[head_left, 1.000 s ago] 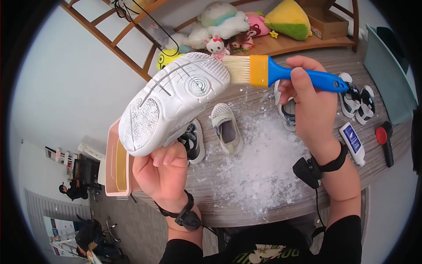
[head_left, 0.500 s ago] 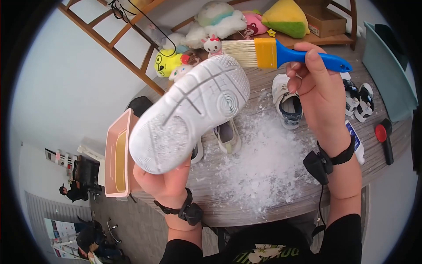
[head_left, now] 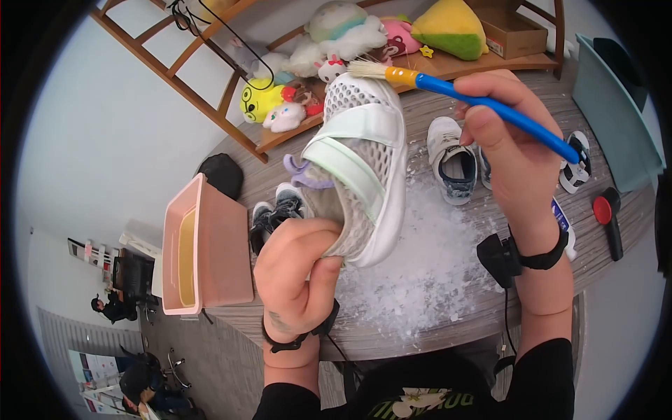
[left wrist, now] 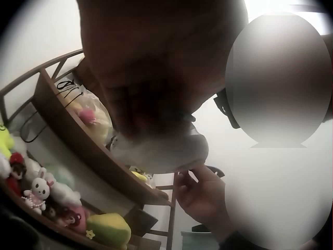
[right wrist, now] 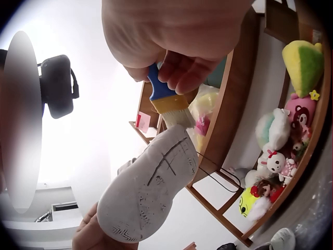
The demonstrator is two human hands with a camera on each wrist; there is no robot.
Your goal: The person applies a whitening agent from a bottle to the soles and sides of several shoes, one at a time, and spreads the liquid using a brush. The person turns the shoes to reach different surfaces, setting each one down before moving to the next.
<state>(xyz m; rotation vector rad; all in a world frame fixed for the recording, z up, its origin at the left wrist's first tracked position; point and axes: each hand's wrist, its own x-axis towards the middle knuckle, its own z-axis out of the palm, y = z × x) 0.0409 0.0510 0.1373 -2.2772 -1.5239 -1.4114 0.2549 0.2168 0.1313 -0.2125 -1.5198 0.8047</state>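
My left hand [head_left: 297, 280] grips a white child's shoe [head_left: 393, 178] by its heel, thumb outside and fingers at the opening. The shoe is held up over the table, toe away, with its mesh upper and pale green straps facing the head camera. A lilac loop stands out at its side. My right hand [head_left: 521, 133] holds a flat brush [head_left: 437, 85] by its blue handle, turned edge-on, its pale bristles right at the toe. In the right wrist view, the shoe's patterned sole [right wrist: 148, 190] shows grey marks, and the bristles [right wrist: 178, 119] meet the toe end.
White powder [head_left: 406, 301] covers the table's middle. Around it stand a white-and-dark sneaker [head_left: 444, 140], dark sneakers [head_left: 283, 203], a white-and-blue tube [head_left: 564, 227] and a red-and-black tool [head_left: 610, 224]. A pink bin [head_left: 227, 245] stands left, a teal bin [head_left: 619, 115] right, plush toys [head_left: 451, 28] behind.
My left hand has turned over, so the shoe shows its upper instead of its sole. The brush has rolled from flat to edge-on and come down to the toe.
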